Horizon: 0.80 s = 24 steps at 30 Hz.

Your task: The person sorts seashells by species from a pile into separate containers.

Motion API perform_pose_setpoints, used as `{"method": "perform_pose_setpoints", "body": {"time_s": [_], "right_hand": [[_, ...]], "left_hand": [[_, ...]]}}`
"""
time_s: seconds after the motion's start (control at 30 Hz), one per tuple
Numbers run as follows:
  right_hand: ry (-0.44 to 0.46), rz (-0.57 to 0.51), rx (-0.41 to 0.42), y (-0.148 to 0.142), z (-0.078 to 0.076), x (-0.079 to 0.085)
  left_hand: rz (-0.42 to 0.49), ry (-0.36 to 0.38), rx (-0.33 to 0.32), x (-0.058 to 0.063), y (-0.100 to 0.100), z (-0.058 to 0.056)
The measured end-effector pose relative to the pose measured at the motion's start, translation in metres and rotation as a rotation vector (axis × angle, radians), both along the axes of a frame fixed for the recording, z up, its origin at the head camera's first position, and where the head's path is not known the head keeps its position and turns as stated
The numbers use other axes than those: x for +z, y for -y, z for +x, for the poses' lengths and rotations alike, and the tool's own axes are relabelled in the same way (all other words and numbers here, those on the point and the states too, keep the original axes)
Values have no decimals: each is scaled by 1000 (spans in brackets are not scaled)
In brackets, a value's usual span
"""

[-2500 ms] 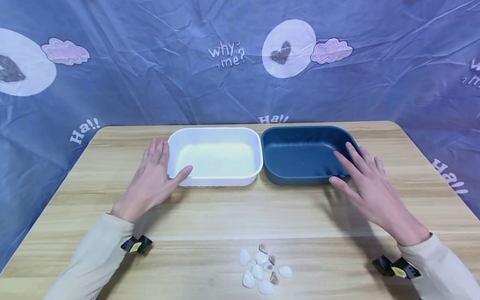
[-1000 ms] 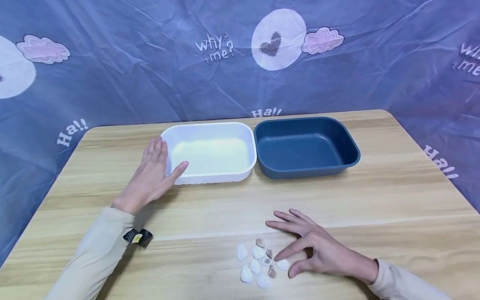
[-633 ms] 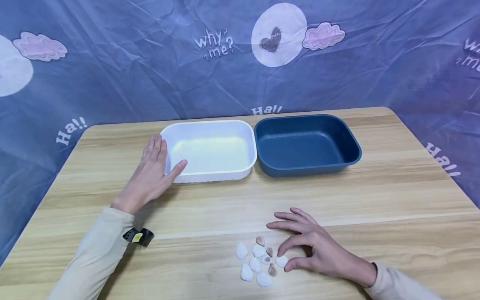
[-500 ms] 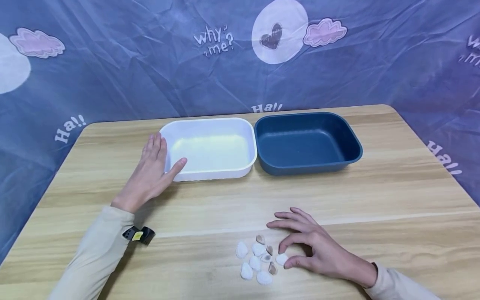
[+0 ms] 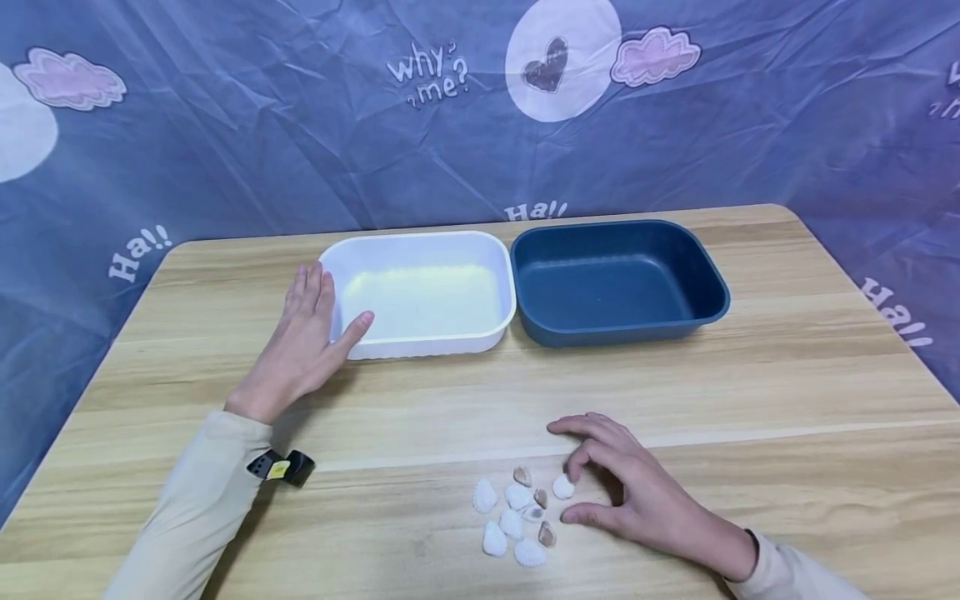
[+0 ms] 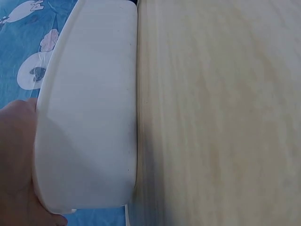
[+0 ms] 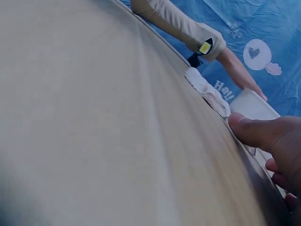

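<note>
In the head view my left hand (image 5: 300, 342) rests at the left end of a white basin (image 5: 431, 344), fingers straight along its outer wall and thumb over the front corner. My right hand (image 5: 637, 492) is low over the table with curved fingers. Its index fingertip is right at a small white seashell (image 5: 563, 486); the thumb tip stands just below that shell, with a gap between the two. Close to its left lies a loose cluster of several white seashells (image 5: 512, 523) and a few brown seashells (image 5: 547, 533). In the right wrist view the thumb (image 7: 254, 132) hides part of the shells.
A dark blue basin (image 5: 622, 335) stands against the white one's right side, near the table's back edge. Behind the wooden table (image 5: 420, 417) hangs a blue printed curtain (image 5: 300, 125). A black wrist camera (image 5: 281, 467) sits on my left sleeve.
My right hand came from the blue basin down to the shells. The white shell between its finger and thumb has slid a little away from me. My left hand stays at the white basin.
</note>
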State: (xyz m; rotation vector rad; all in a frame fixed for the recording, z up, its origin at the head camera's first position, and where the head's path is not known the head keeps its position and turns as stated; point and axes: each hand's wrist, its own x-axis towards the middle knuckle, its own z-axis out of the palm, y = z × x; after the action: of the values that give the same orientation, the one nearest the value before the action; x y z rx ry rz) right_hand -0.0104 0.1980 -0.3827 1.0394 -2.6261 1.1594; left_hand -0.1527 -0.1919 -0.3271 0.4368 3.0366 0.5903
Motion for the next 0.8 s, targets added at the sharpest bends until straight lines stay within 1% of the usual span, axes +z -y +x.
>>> {"method": "perform_pose_setpoints", "body": {"time_s": [0.1, 0.23, 0.5, 0.63, 0.73, 0.8], "right_hand": [[18, 18, -2, -2, -1, 2], [-1, 32, 4, -4, -4, 3], [-3, 8, 19, -3, -9, 2], [17, -26, 36, -3, -11, 3], [54, -80, 55, 0, -15, 9], [36, -100, 75, 6, -20, 19]], "left_hand": [[2, 2, 1, 0, -1, 0], [8, 3, 2, 1, -1, 0], [32, 6, 28, 2, 1, 3], [43, 8, 33, 2, 0, 4], [36, 13, 32, 2, -2, 3], [24, 6, 30, 2, -2, 3]]}}
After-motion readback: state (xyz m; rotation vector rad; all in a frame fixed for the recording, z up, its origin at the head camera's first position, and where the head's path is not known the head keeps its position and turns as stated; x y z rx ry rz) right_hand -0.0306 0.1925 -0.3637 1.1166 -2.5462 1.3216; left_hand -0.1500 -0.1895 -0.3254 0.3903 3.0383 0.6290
